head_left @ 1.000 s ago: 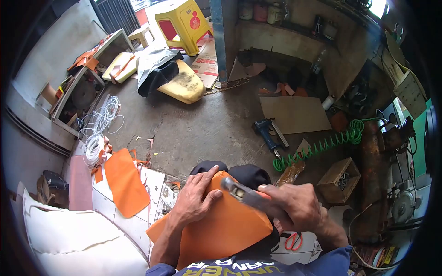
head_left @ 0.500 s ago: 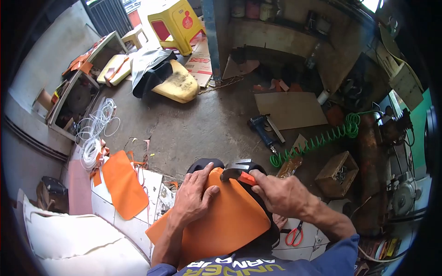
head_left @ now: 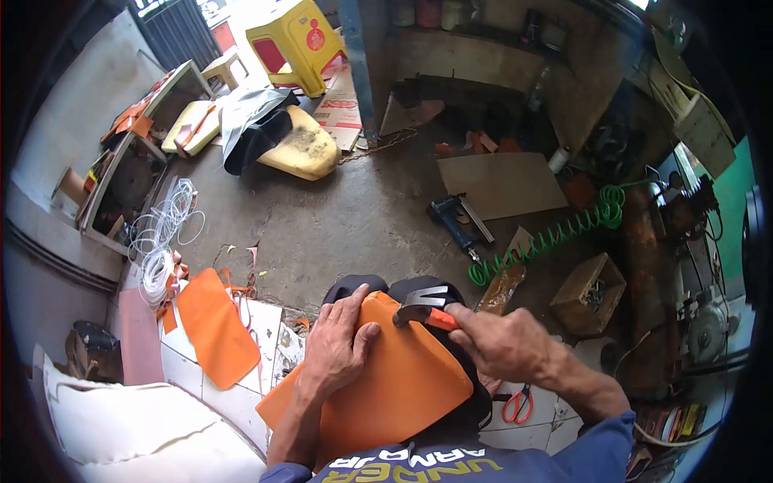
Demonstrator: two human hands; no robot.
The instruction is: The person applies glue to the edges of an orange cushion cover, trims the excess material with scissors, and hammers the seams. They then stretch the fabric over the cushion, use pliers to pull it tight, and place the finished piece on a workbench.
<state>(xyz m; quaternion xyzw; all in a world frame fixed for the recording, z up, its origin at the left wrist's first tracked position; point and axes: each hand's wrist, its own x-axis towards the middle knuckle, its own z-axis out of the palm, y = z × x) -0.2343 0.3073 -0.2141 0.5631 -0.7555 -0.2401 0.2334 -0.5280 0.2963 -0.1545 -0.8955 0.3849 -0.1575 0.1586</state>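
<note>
An orange leather-like sheet (head_left: 394, 386) lies over my lap, its top narrowing to a folded corner. My left hand (head_left: 338, 338) rests flat on its upper left part, fingers stretched toward that corner and thumb apart. A claw hammer (head_left: 419, 306) with an orange-red handle is in my right hand (head_left: 511, 342), fingers wrapped round the grip. The hammer's striking face is at the sheet's upper right edge; whether it touches cannot be made out. Red-handled scissors (head_left: 518, 406) lie on the white tiles below my right forearm.
Another orange piece (head_left: 216, 326) lies on tiles at left, near clear coiled tubing (head_left: 161, 270). A white cushion-like piece (head_left: 145, 427) fills the lower left. Ahead are a blue air tool (head_left: 455, 225), green coiled hose (head_left: 547, 241), wooden box (head_left: 588, 294), yellow foam (head_left: 302, 149) and yellow stool (head_left: 299, 48).
The hammer and my right hand have shifted slightly right and down along the sheet's edge. My left hand stays in place on the sheet. The surroundings have shifted slightly in view.
</note>
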